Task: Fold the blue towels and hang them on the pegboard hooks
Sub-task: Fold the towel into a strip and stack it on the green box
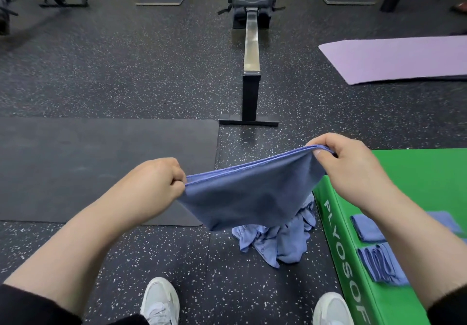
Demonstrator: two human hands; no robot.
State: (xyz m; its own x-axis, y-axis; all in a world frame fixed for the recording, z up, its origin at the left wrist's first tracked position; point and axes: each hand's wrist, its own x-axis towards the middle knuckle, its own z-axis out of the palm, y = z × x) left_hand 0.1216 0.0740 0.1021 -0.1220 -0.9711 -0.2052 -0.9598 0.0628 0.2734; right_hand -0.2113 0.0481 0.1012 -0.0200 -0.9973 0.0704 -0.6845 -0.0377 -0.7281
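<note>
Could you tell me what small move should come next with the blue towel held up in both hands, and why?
Probably bring the left hand across to the right hand, halving the blue cloth towel: it hangs doubled between both pinched corners, wider than the folded blue towels on the green foam box.

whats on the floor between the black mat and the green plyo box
In the head view, a crumpled pile of blue towels lies on the speckled floor between the black mat and the green box, against the box.
</note>
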